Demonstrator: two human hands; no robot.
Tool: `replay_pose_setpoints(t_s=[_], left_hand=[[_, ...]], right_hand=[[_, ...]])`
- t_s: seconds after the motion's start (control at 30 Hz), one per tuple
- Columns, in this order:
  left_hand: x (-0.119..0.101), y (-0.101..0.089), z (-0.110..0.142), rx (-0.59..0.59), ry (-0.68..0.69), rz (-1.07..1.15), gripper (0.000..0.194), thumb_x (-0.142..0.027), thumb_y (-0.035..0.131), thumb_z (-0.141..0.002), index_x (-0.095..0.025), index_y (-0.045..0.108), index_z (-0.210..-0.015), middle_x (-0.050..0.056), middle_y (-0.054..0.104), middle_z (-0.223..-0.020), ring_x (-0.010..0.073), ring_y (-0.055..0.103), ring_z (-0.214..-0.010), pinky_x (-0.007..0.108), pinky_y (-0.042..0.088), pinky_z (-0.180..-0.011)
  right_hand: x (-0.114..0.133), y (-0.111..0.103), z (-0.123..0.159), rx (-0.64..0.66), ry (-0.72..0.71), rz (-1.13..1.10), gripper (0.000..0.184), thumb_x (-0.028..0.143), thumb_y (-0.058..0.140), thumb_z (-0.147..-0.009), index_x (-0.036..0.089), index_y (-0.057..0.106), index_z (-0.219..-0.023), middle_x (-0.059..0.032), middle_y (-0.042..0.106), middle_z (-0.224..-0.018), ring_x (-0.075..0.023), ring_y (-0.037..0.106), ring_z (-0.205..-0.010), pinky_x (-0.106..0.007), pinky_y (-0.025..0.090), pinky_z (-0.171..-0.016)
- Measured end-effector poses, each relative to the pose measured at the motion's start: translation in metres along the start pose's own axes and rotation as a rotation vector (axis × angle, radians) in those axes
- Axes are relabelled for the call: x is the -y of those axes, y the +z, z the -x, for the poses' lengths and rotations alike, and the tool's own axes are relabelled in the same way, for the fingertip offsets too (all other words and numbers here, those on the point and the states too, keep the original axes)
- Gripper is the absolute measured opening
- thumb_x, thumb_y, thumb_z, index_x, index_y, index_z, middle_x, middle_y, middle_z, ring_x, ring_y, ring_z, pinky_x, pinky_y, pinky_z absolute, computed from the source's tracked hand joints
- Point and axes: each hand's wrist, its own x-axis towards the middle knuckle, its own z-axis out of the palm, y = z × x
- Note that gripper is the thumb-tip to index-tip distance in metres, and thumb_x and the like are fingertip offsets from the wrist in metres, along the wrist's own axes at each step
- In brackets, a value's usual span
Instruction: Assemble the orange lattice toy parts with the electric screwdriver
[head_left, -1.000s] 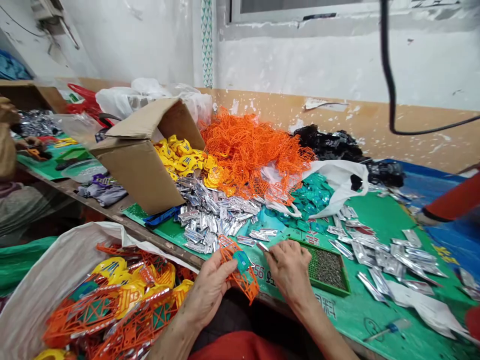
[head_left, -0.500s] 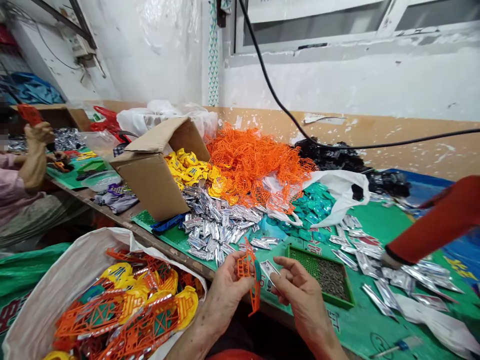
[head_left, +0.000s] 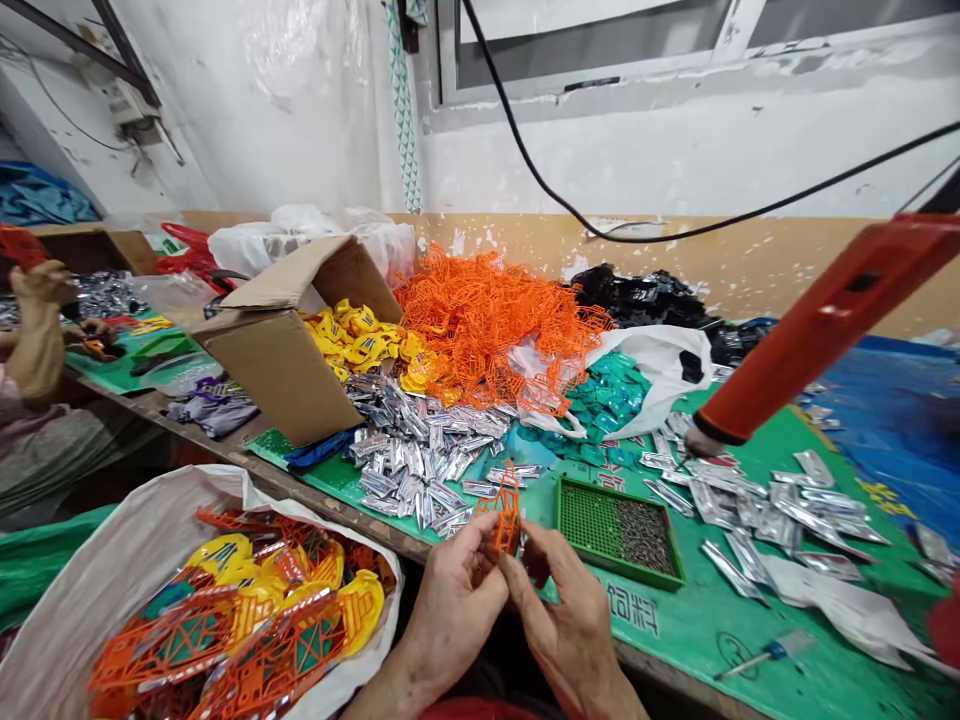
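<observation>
While you work on the orange frame (head_left: 508,508) at six o'clock, hold it softly with your left hand (head_left: 454,605) so its thin bars don't bend. Your left fingers pinch its low end. Your right hand (head_left: 576,610) has its fingertips close together beside it; I can't tell what they grip. The green tray (head_left: 589,522) is at the frame's three o'clock.

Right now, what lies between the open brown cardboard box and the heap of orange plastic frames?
Yellow plastic parts lie between the box and the orange heap, some inside the box's mouth. The head view shows this.
</observation>
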Motion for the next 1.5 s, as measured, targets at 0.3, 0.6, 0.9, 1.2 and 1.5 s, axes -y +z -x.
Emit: replay_pose_setpoints(t_s=[0.3,0.6,0.9,1.2,1.5], left_hand=[[-0.006,0.000,0.002,0.087,-0.082,0.323,0.039,-0.015,0.063,-0.070,-0.017,0.068,-0.109,0.006,0.072,-0.109,0.0200,0.065,-0.098,0.029,0.048,-0.091],[-0.003,0.002,0.006,0.019,-0.199,0.478,0.033,-0.024,0.069,-0.073,-0.018,0.071,-0.105,0.006,0.074,-0.100,0.0190,0.066,-0.091,0.029,0.047,-0.087],[-0.004,0.002,0.005,0.071,0.056,-0.018,0.032,-0.009,0.055,-0.073,-0.018,0.071,-0.100,0.006,0.073,-0.098,0.0210,0.066,-0.091,0.032,0.051,-0.086],[0.011,-0.001,0.007,0.103,0.665,-0.538,0.043,0.004,0.046,-0.076,-0.018,0.061,-0.110,0.008,0.071,-0.098,0.0188,0.065,-0.091,0.033,0.053,-0.086],[0.010,-0.006,0.010,0.175,0.846,-0.671,0.049,0.006,0.045,-0.077,-0.018,0.055,-0.118,0.008,0.070,-0.102,0.0196,0.060,-0.088,0.036,0.052,-0.082]], right_hand=[[0.009,-0.003,0.003,0.034,0.002,-0.163,0.047,0.005,0.046,-0.091,0.022,0.052,-0.134,-0.0060,0.059,-0.091,-0.0131,0.061,-0.081,-0.022,0.055,-0.068],[-0.003,0.003,0.012,-0.096,0.380,-0.357,0.028,0.018,0.062,-0.086,0.022,0.058,-0.113,-0.0014,0.054,-0.086,-0.0108,0.058,-0.069,-0.021,0.055,-0.060],[-0.007,-0.025,-0.005,0.151,0.574,-0.499,0.020,0.031,0.066,-0.083,0.019,0.067,-0.099,-0.0049,0.065,-0.082,-0.0152,0.063,-0.068,-0.021,0.052,-0.049],[-0.001,-0.044,-0.004,0.218,0.196,-0.193,0.012,0.016,0.060,-0.087,0.021,0.068,-0.094,-0.0026,0.069,-0.076,-0.0131,0.068,-0.068,-0.019,0.055,-0.062],[-0.008,-0.055,0.004,0.249,0.118,-0.250,0.015,0.013,0.054,-0.088,0.022,0.066,-0.085,0.0009,0.064,-0.063,-0.0114,0.060,-0.053,-0.020,0.050,-0.051]])
